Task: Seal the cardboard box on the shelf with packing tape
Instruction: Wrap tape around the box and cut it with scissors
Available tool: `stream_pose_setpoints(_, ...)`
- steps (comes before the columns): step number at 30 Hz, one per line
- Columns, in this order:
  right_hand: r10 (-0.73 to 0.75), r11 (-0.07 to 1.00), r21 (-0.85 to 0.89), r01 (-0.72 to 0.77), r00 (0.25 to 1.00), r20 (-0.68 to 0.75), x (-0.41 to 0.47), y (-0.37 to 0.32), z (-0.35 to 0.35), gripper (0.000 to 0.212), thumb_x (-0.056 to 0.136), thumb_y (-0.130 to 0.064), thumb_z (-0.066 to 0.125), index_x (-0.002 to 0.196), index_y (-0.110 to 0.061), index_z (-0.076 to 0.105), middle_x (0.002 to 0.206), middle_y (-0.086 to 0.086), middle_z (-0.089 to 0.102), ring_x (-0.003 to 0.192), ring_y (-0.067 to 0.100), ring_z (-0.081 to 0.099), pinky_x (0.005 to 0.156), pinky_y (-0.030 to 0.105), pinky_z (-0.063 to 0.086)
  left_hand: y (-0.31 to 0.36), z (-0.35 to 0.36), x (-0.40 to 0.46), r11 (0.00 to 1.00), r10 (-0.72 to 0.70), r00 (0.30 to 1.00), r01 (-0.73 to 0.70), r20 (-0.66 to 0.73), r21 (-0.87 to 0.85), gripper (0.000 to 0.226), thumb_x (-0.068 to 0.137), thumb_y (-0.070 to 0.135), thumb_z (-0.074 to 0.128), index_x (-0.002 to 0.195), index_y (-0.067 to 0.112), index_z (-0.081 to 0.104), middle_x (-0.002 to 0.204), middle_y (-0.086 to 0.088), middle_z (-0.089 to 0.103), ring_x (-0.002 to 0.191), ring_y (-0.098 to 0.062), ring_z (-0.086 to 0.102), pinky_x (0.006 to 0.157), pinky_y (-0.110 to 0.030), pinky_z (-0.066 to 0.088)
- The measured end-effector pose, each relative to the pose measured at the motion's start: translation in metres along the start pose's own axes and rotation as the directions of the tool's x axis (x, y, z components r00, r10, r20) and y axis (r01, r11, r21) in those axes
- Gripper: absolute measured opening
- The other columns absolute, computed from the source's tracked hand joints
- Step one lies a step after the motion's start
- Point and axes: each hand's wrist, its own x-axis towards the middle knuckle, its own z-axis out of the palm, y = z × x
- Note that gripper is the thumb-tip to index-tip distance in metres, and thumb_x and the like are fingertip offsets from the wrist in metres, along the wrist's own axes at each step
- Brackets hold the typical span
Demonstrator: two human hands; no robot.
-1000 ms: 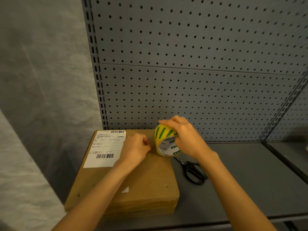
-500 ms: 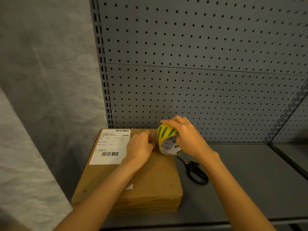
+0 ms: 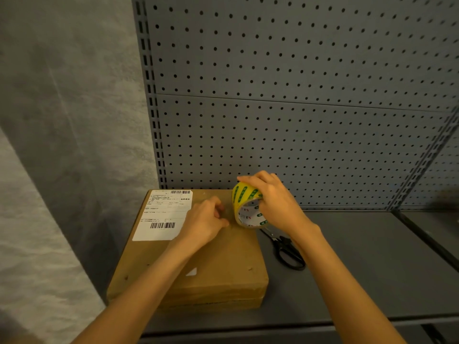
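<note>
Starting the first strip: cardboard box (image 3: 198, 256) on the shelf (image 3: 360, 256). Right hand (image 3: 275, 202) clamped around tape roll (image 3: 246, 207) above box's far right corner; left hand (image 3: 206, 222) curled, apparently pinching tape's end. Next: pull across the seam, probably.

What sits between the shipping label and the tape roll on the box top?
Head view: the left hand, fingers curled, resting on the box, between label and tape roll.

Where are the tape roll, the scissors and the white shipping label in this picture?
tape roll (image 3: 244, 194): head view, on its yellow outer band.
scissors (image 3: 288, 254): head view, on the black handle loops.
shipping label (image 3: 164, 216): head view, on the middle of the white sheet.
</note>
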Motion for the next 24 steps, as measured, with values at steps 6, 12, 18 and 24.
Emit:
stream_pose_setpoints(6,-0.009,1.000,-0.007,0.009,1.000,-0.013,-0.002,-0.003,0.000,0.073,0.079,0.017,0.042,0.139,-0.024,0.045,0.120,0.003,0.048,0.105,0.018,0.037,0.079,0.032,0.043,0.008,0.002,0.011,0.979,0.003,0.988,0.028,-0.153,0.202,0.033,0.093,0.021,0.055,0.125,0.014,0.049,0.111,-0.006,0.064,0.100,-0.025,0.062,0.078,-0.036,0.051)
stream_pose_setpoints(12,-0.007,1.000,0.013,0.007,1.000,-0.014,-0.003,-0.002,-0.001,0.072,0.082,0.015,0.041,0.141,-0.025,0.041,0.126,0.002,0.046,0.110,0.017,0.036,0.086,0.026,0.040,0.011,0.006,0.001,0.977,0.095,0.980,-0.058,-0.176,0.207,0.027,0.096,0.018,0.050,0.123,0.016,0.051,0.121,-0.006,0.060,0.105,-0.025,0.058,0.080,-0.037,0.050)
stream_pose_setpoints(18,0.066,0.967,0.249,-0.058,0.998,-0.022,-0.011,0.000,-0.002,0.077,0.086,0.011,0.048,0.148,-0.029,0.027,0.149,-0.002,0.029,0.137,0.017,0.026,0.109,0.030,0.032,0.014,0.001,-0.023,0.938,0.220,0.970,-0.238,0.098,0.251,0.041,0.102,0.022,0.031,0.141,0.010,0.033,0.144,-0.004,0.036,0.133,-0.022,0.032,0.107,-0.029,0.028)
stream_pose_setpoints(24,0.350,0.828,0.479,-0.292,0.936,-0.034,-0.019,0.009,0.011,0.073,0.090,-0.001,0.057,0.151,-0.018,0.019,0.148,0.005,0.037,0.134,0.021,0.039,0.106,0.034,0.039,0.005,0.010,-0.026,0.885,0.168,0.942,-0.275,0.292,0.376,0.065,0.098,0.053,0.008,0.150,0.017,-0.008,0.159,-0.001,-0.008,0.145,-0.010,-0.010,0.115,-0.027,-0.009)
